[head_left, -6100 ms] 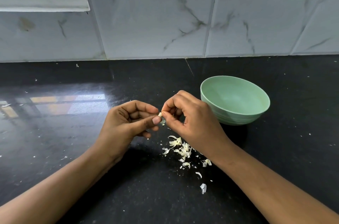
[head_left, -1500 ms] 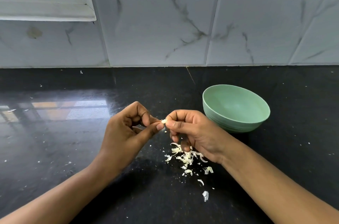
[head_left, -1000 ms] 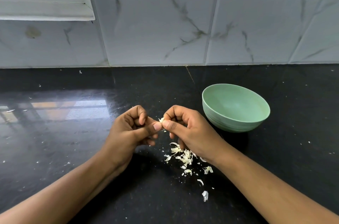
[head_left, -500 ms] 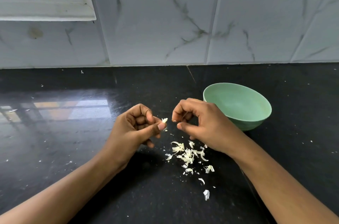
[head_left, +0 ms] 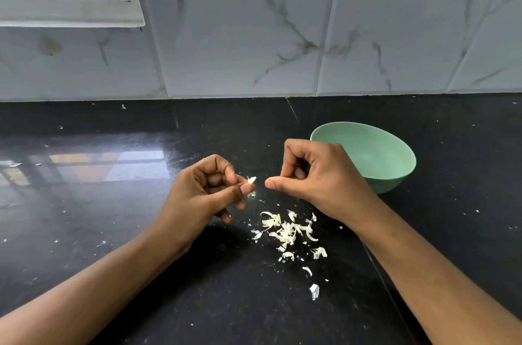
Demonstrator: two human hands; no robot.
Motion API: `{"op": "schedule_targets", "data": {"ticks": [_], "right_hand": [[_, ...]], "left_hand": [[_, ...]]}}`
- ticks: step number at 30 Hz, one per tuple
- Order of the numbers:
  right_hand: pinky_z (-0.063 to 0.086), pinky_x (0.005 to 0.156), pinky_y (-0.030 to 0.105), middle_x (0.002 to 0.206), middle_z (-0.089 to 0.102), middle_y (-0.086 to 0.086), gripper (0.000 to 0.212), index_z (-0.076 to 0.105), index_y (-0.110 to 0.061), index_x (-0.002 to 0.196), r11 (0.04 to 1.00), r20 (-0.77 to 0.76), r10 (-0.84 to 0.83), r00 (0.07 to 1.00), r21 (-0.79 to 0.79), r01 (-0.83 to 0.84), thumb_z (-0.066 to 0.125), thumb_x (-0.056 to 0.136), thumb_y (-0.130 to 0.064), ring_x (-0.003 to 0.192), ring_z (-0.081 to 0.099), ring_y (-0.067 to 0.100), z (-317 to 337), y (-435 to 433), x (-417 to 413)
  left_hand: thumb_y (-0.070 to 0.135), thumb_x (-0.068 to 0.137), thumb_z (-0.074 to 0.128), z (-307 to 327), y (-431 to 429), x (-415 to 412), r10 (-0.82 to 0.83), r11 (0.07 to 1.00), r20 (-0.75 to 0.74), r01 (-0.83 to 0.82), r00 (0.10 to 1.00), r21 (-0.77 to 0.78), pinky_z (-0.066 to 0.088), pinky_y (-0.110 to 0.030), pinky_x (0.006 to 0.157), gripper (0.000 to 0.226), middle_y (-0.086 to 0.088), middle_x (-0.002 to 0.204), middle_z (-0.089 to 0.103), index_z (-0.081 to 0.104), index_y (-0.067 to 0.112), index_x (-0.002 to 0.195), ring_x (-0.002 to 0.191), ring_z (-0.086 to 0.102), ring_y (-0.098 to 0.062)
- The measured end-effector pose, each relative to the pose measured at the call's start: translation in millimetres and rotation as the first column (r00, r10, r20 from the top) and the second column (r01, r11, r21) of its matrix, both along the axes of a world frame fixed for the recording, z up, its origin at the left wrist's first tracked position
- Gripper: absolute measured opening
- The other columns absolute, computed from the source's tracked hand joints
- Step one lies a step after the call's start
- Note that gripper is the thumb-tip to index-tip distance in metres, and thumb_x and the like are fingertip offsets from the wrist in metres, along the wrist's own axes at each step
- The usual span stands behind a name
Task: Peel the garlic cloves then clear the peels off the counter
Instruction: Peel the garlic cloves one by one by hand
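Pinching a small garlic clove point(head_left: 251, 180) between thumb and forefinger, the left hand point(head_left: 203, 197) holds it above the black counter point(head_left: 113, 231), so peeling looks to be the step in hand. Just beside it the right hand point(head_left: 319, 183) hangs with its fingers curled on nothing visible, above the heap of peels point(head_left: 288, 231) and in front of the green bowl point(head_left: 395, 180). Next, I judge, the right fingertips must catch the clove's loose skin and strip it.

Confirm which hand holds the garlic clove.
The left hand, pinching the garlic clove between thumb and forefinger; the right hand is curled, apart from it.
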State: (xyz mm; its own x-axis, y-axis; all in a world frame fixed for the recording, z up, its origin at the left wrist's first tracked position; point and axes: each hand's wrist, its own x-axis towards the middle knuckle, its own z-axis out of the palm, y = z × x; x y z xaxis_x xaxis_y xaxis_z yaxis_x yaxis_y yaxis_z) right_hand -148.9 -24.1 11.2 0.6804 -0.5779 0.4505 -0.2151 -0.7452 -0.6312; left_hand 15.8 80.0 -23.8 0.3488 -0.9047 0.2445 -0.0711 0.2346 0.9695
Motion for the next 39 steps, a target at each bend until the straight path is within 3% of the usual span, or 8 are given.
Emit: {"op": "schedule_targets", "data": {"ticks": [9,14,18,23,29,32,35,39], "right_hand": [[0.049,0.058,0.017,0.072,0.071,-0.002,0.014,0.065,-0.021,0.097,0.986,-0.115,0.088,0.989,0.149,-0.071,0.052,0.096,-0.017,0.065,0.066,0.010,-2,0,2],[0.054,0.063,0.030,0.060,0.067,-0.008,0.007,0.070,-0.024,0.079,0.991,-0.160,0.061,0.985,0.124,-0.041,0.076,0.078,-0.028,0.056,0.063,0.005,-6,-1,3],[0.049,0.086,0.019,0.112,0.066,-0.017,0.052,0.063,-0.038,0.113,0.989,-0.292,0.099,0.951,0.131,-0.062,0.084,0.066,-0.035,0.107,0.056,-0.007,-7,-5,-1],[0.054,0.082,0.026,0.091,0.075,-0.005,0.036,0.067,-0.021,0.110,0.977,-0.207,0.056,0.977,0.211,-0.011,0.058,0.086,-0.046,0.082,0.068,-0.003,-3,-2,2],[0.054,0.086,0.025,0.145,0.035,-0.022,0.066,0.040,-0.043,0.138,0.914,-0.248,0.257,0.934,0.376,-0.152,0.048,0.093,0.005,0.122,0.052,0.001,-6,0,0],[0.052,0.092,0.023,0.118,0.066,-0.011,0.040,0.061,-0.030,0.123,0.949,-0.222,0.161,0.962,0.301,-0.089,0.061,0.090,-0.006,0.105,0.062,-0.003,-8,-2,2],[0.054,0.064,0.025,0.062,0.071,-0.002,0.008,0.071,-0.017,0.078,0.964,-0.108,0.064,0.992,0.264,-0.034,0.076,0.079,-0.024,0.055,0.066,0.006,-9,2,4],[0.053,0.058,0.028,0.077,0.072,0.004,0.017,0.072,-0.019,0.087,0.940,-0.026,0.135,0.990,0.319,-0.120,0.081,0.073,-0.018,0.062,0.063,0.015,-12,3,9]], "left_hand": [[0.010,0.066,0.074,1,1,0,-0.003,1.000,0.033,0.003,0.999,-0.011,0.045,-0.022,0.040,0.025,-0.005,0.070,0.069,0.050,0.009,0.075,0.053,0.061,-0.014],[0.010,0.067,0.072,1,2,-1,-0.014,1.000,0.045,0.015,0.999,-0.012,0.046,-0.023,0.041,0.022,-0.006,0.071,0.069,0.051,0.010,0.075,0.054,0.061,-0.015],[0.012,0.068,0.072,1,2,0,-0.009,1.000,0.040,0.010,0.999,-0.009,0.045,-0.022,0.041,0.021,-0.007,0.072,0.070,0.052,0.010,0.075,0.053,0.060,-0.016],[0.008,0.068,0.080,-1,1,2,-0.020,1.000,0.051,0.020,0.999,-0.002,0.046,-0.022,0.041,0.026,-0.008,0.074,0.070,0.055,0.014,0.073,0.053,0.061,-0.016],[0.013,0.068,0.073,0,2,1,-0.012,1.000,0.051,0.012,0.999,0.002,0.045,-0.022,0.041,0.021,-0.008,0.073,0.070,0.053,0.010,0.075,0.052,0.060,-0.016],[0.014,0.068,0.072,1,2,0,-0.011,1.000,0.064,0.010,0.998,0.004,0.045,-0.022,0.042,0.021,-0.006,0.071,0.070,0.053,0.010,0.075,0.052,0.060,-0.015],[0.012,0.070,0.076,1,3,1,-0.020,1.000,0.080,0.020,0.997,-0.002,0.045,-0.022,0.042,0.023,-0.005,0.071,0.069,0.053,0.010,0.075,0.052,0.061,-0.016],[0.014,0.070,0.074,-1,2,2,-0.035,0.999,0.093,0.036,0.995,-0.009,0.046,-0.023,0.042,0.018,-0.007,0.072,0.070,0.056,0.016,0.073,0.052,0.061,-0.017]]}}
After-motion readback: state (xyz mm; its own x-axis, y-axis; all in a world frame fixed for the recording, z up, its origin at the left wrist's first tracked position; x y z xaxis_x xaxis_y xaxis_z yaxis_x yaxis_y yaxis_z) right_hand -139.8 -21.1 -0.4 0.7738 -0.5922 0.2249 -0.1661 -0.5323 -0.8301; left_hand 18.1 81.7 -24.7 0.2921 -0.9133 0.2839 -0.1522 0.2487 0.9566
